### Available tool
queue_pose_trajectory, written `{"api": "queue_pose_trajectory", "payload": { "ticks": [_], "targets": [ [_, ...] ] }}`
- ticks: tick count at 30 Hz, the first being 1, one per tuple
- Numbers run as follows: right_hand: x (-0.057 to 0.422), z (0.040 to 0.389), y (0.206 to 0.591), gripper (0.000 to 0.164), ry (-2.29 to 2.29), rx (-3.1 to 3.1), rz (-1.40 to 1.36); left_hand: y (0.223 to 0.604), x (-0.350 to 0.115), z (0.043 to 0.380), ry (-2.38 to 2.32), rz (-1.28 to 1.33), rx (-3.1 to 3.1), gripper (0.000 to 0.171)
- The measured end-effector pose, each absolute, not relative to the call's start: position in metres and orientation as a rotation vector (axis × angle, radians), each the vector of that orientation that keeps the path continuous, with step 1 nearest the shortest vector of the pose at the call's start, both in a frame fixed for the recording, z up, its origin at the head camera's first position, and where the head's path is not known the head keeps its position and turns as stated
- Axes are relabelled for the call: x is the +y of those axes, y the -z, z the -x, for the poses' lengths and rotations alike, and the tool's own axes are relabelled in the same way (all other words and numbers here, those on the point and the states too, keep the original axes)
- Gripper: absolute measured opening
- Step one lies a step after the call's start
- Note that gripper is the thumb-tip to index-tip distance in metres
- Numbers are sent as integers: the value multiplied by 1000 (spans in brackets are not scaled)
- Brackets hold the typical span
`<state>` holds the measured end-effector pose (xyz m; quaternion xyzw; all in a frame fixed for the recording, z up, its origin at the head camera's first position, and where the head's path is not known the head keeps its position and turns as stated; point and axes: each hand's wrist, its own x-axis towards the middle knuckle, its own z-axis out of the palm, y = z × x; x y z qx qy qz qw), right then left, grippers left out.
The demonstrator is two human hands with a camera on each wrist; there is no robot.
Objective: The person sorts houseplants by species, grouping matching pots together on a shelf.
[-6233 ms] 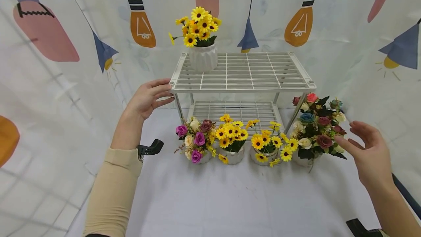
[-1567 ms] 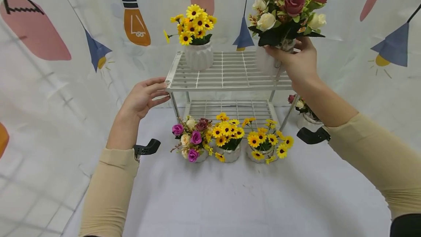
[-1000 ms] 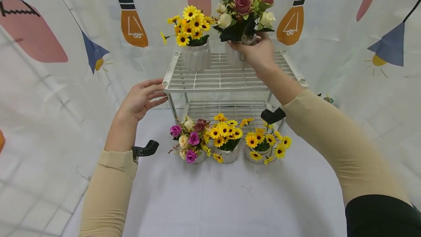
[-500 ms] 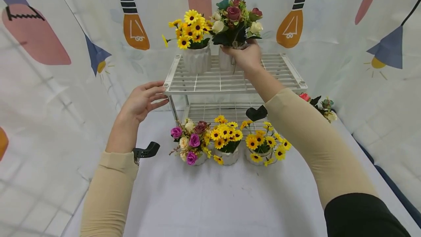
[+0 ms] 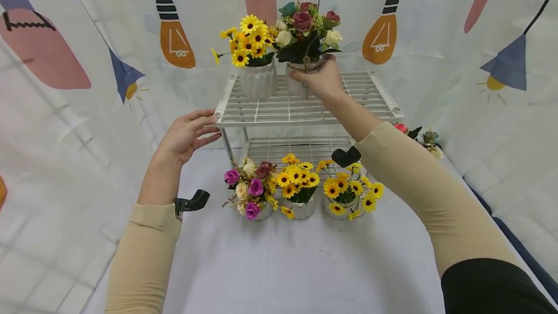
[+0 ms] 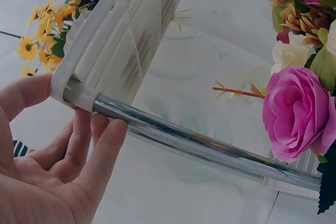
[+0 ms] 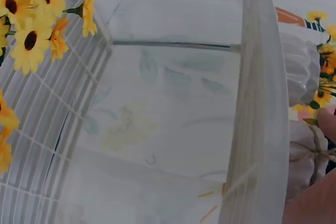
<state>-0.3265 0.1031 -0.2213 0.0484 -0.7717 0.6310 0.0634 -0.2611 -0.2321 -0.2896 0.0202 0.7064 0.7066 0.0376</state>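
Observation:
My right hand [image 5: 324, 80] grips the white pot of a mixed rose arrangement [image 5: 303, 25] in dark red, cream and teal. The pot stands at the top tier of the white wire shelf rack [image 5: 270, 124], just right of a white pot of yellow daisies [image 5: 258, 81]. In the right wrist view, twine circles the gripped white pot [image 6: 73, 30] is not the one seen there; its ribbed neighbour [image 7: 300, 69] stands beside it. My left hand [image 5: 185, 135] holds the rack's front left corner, fingers above and below it around the metal post [image 6: 173, 129].
Before the lower tier [image 5: 301, 144] stand a pot of purple and cream roses [image 5: 253, 188] and two pots of yellow daisies [image 5: 298, 188]. More flowers [image 5: 429, 137] show at the right, partly behind my right sleeve. A patterned curtain [image 5: 436, 71] hangs behind.
My right hand has lifted the rose pot from the table at the right, carried it left over the top tier and lowered it beside the daisies. My left hand stays at the corner.

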Motion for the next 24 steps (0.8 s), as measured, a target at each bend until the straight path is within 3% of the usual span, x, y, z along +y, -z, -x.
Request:
{"api": "queue_pose_trajectory", "payload": {
  "ticks": [7, 24],
  "targets": [
    [120, 312, 220, 103, -1778, -2507, -67, 291, -234, 260, -2166, -60, 2171, 59],
    [194, 256, 227, 74, -1607, -2516, -301, 289, -232, 261, -2171, -52, 2175, 55]
  ]
}}
